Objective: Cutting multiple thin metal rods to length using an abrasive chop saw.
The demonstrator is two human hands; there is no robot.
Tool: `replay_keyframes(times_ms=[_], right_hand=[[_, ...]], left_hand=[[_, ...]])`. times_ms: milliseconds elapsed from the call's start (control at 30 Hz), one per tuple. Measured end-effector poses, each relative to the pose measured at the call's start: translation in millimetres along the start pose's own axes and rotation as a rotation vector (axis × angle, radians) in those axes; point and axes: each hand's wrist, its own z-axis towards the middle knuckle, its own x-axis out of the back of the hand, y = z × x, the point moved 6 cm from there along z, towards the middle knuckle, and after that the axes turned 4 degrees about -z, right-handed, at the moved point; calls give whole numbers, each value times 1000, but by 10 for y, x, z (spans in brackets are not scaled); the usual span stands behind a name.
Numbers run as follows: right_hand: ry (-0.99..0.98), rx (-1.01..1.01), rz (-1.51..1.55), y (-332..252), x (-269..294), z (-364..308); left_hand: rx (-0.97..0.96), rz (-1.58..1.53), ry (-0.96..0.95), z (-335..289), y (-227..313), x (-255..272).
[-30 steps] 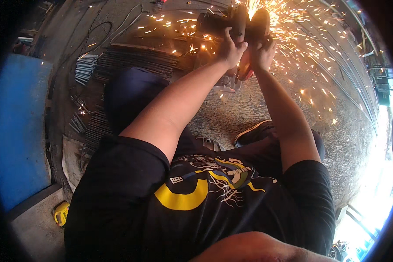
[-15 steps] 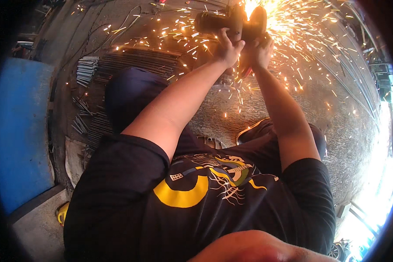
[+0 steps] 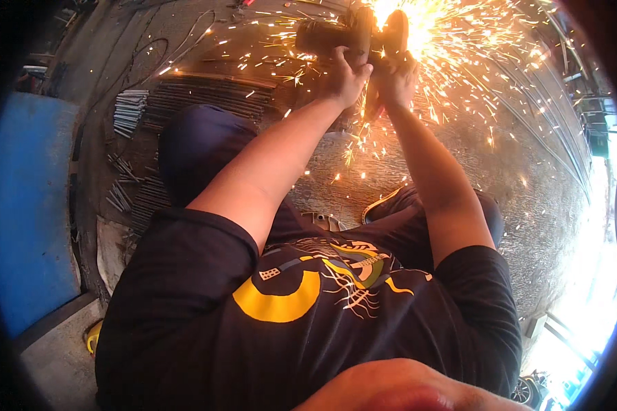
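Note:
A dark power cutter (image 3: 322, 38) is at the top of the view, with a rounded barrel on its left and an upright rounded part beside the glare. Bright sparks (image 3: 428, 38) spray from it, mostly to the right. My left hand (image 3: 348, 79) is closed against its near side, thumb and fingers bent around it. Close beside it, my right hand (image 3: 396, 82) has its fingers curled near the upright part; what they grip is lost in shadow and glare. A reddish piece (image 3: 373, 103) shows between my wrists. The cut point is hidden by the sparks.
Dark metal rods (image 3: 209, 99) and a bundle of short pale rods (image 3: 129, 111) lie to the left. Long thin bars (image 3: 545, 130) stretch along the right. A blue panel (image 3: 31, 198) stands at the far left, and a cable (image 3: 185, 44) curls on the floor.
The whole view has shifted slightly, so my arms and the cutter appear a little further left. Sparks still fly, in a changed pattern. Both hands keep their places at the cutter.

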Motion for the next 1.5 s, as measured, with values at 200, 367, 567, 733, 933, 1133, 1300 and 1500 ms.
replay_keyframes(times_ms=[200, 367, 567, 733, 933, 1133, 1300, 1500], right_hand=[[-35, -26, -10, 31, -11, -6], [-47, 6, -15, 20, -10, -11], [13, 55, -92, -41, 12, -20], [25, 51, -104, -4, -11, -44], [66, 127, -132, -40, -12, -59], [102, 156, -169, -60, -37, -189], [134, 209, -177, 108, -112, -421], [63, 269, -307, 130, -204, -466]], left_hand=[[72, -137, -44, -36, -68, -38], [15, 77, 12, -41, -30, 23], [165, 111, -101, -61, -41, 26], [-40, 267, 39, -92, 88, 85], [-20, -95, 5, -122, 96, 77], [-2, 51, 12, -203, -2, 77], [-33, 48, -13, -428, -270, -56], [-44, 56, 92, -432, -290, 2]])
